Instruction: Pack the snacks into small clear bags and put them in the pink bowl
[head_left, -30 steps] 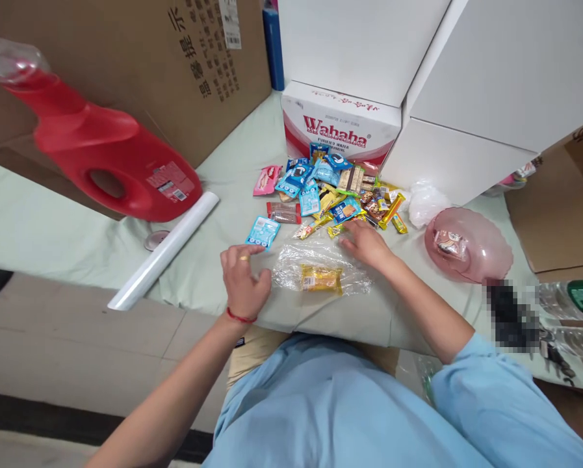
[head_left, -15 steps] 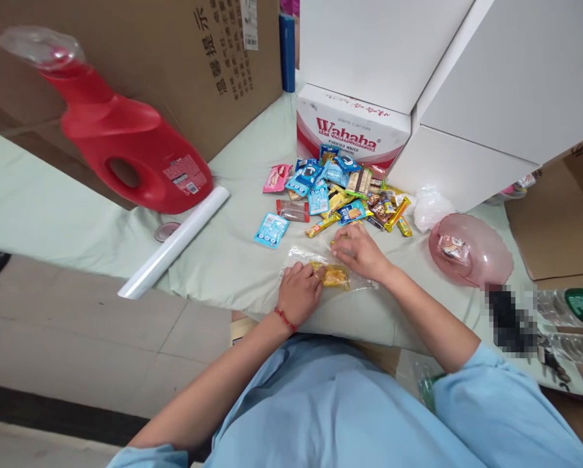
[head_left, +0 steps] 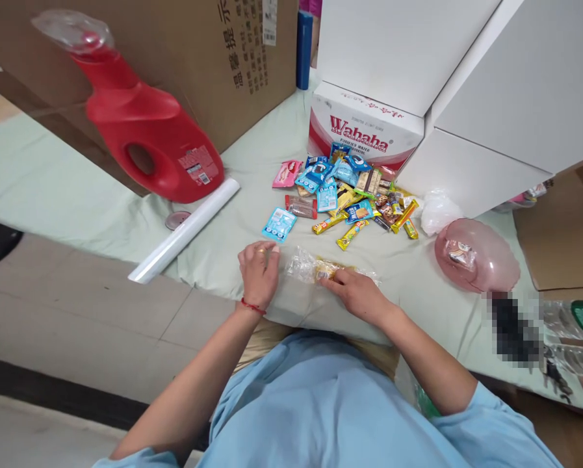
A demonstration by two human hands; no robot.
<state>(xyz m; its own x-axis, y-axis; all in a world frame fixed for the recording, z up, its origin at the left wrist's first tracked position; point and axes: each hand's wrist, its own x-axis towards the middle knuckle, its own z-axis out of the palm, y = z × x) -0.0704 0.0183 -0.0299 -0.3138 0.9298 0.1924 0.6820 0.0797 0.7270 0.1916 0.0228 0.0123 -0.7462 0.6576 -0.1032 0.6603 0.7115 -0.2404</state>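
A yellow snack packet (head_left: pixel 326 268) lies on a crumpled sheet of clear plastic (head_left: pixel 301 265) near the front of the cloth. My right hand (head_left: pixel 362 296) has its fingers on the packet's near edge, gripping it. To the left of the plastic is my left hand (head_left: pixel 259 276), thumb and fingers apart and holding nothing that I can see. Just beyond it lies a light blue snack packet (head_left: pixel 279 225). A slim yellow snack packet (head_left: pixel 352 235) rests in front of the heap of mixed snack packets (head_left: pixel 349 188).
At the left are a red jug (head_left: pixel 159 143) and a white roll (head_left: pixel 184 231). Behind the heap stands a Wahaha carton (head_left: pixel 366 127) beneath white boxes. A pink translucent bowl (head_left: pixel 496 253) holding a wrapped snack is at the right, beside a white plastic bag (head_left: pixel 440 211).
My left hand has come off the wrapped yellow packet and moved left. My right hand has left the slim yellow packet on the cloth and come down onto the wrapped one.
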